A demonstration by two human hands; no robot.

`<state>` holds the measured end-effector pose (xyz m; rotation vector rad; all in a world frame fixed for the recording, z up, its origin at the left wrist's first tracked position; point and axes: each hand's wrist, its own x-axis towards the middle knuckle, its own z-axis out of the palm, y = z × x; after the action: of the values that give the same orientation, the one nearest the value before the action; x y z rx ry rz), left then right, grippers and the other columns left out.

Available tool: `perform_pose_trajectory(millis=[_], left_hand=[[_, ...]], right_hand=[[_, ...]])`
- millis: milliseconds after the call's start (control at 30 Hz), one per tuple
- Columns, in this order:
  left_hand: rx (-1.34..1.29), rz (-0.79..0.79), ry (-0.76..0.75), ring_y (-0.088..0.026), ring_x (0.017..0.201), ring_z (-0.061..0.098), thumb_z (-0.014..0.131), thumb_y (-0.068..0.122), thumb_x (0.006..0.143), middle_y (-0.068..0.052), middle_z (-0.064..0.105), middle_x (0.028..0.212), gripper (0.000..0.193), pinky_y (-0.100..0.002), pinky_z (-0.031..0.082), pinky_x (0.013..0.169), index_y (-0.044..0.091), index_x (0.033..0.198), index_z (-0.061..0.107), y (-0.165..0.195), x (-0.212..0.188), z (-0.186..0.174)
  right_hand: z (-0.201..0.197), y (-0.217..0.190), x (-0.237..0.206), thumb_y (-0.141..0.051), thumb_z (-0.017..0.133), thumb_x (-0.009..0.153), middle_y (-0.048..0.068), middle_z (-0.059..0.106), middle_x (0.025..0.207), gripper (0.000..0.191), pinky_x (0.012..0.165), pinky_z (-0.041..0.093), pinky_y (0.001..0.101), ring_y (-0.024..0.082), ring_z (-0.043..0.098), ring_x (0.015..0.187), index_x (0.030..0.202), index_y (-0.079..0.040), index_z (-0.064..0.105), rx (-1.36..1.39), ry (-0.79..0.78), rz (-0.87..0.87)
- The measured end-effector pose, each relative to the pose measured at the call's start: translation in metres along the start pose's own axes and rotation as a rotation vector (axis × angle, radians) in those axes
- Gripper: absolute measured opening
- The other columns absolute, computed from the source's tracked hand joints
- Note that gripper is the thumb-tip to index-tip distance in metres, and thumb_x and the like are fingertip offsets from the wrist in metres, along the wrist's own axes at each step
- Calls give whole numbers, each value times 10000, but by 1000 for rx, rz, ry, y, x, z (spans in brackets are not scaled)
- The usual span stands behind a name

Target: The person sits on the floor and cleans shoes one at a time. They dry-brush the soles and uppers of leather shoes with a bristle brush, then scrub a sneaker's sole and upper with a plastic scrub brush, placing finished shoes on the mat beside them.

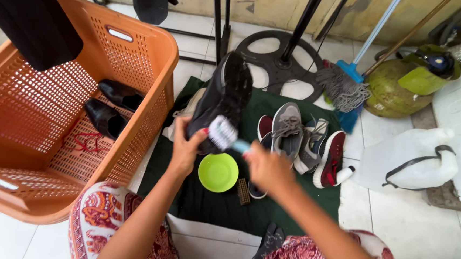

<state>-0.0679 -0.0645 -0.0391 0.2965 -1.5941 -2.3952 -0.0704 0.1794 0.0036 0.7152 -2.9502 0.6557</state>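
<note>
My left hand (pixel 186 148) grips a black shoe (pixel 223 99) by its lower end and holds it upright, sole turned toward me, above a dark green cloth (pixel 209 204). In my right hand (pixel 267 167) is a brush (pixel 223 134) with a light blue handle and white bristles, its head resting against the shoe's sole. A lime green bowl (pixel 218 172) sits on the cloth just below both hands. A small dark brush (pixel 244 191) lies beside the bowl.
An orange laundry basket (pixel 149 48) at left holds two black shoes (pixel 110 107). Grey and maroon sneakers (pixel 305 145) lie on the cloth at right. A white jug (pixel 407 158), green gas cylinder (pixel 392 92), mop (pixel 344 89) and a stand's round base (pixel 278 60) sit behind.
</note>
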Motion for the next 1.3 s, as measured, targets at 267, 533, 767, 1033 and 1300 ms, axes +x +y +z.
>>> perform_pose_trajectory(millis=[267,533,767,1033,1300], left_hand=[[90,77,-75,-144,945,607,764,141,820,-44,598,1065,453,-291,541,827,61,1166,484,-8,-6,14],[215,255,-177,-142,1005,566,792,127,922,-95,560,1127,440,-289,507,863,41,1223,484,-11,-7,11],[-163,77,98,-166,957,566,740,216,961,-84,561,1083,371,-294,519,770,80,1186,478,-18,13,-7],[-128,-57,48,-226,1048,630,704,271,862,-50,557,1187,450,-529,630,698,161,1195,421,-6,7,-3],[-224,-24,111,-242,972,657,697,309,915,-103,580,1179,450,-477,603,687,159,1218,401,-4,20,-21]], right_hand=[[-27,-23,11,-295,514,979,239,668,674,221,567,531,583,458,685,625,1025,-108,623,98,-11,206],[-32,-12,21,-300,529,1020,246,669,677,229,575,493,611,491,654,647,996,-92,622,4,91,149],[4,-44,-13,-326,561,989,250,672,655,266,588,508,607,470,680,632,1020,-64,594,132,-71,14],[-18,-6,27,-269,546,1017,225,656,635,210,526,510,573,449,669,608,966,-67,571,54,97,98],[9,-28,-15,-309,557,987,235,658,613,254,539,502,607,479,660,587,994,-55,562,-12,-39,3]])
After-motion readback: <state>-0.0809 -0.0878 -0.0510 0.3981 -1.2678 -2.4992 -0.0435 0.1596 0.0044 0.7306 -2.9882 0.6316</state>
